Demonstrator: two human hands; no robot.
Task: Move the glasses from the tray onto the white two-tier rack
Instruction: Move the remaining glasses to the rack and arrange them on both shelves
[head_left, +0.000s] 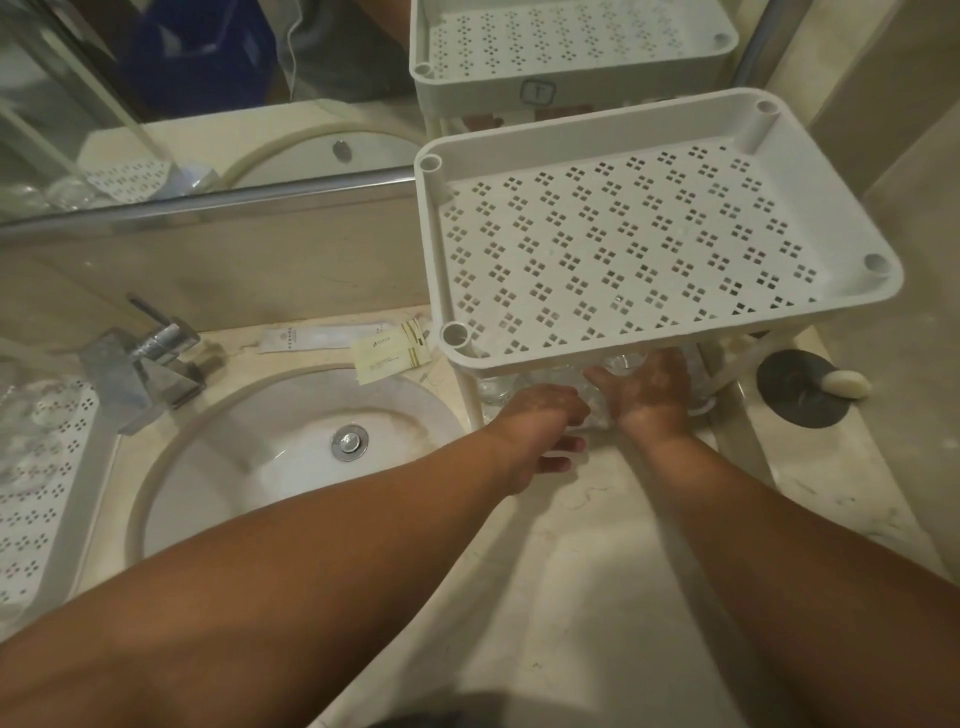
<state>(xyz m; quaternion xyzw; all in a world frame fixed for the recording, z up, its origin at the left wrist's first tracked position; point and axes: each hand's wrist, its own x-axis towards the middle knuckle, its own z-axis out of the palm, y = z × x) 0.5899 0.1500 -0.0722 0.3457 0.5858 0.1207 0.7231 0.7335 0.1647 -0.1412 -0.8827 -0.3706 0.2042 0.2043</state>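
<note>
The person is reaching both hands under the rack's (649, 244) top tier, seemingly setting glasses (623, 364) on the lower tier. The right hand (647, 387) is lying spread over a glass; the left hand (550, 421) is curling beside another, grip unclear. Next, each should release and withdraw. The lower tier is mostly hidden; the tray (36, 493) sits far left.

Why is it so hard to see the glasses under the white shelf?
In the head view, the glasses are clear and sit in the dim shadow beneath the rack's top tier, partly behind the left hand and right hand; the wide lens bends edges too.
</note>
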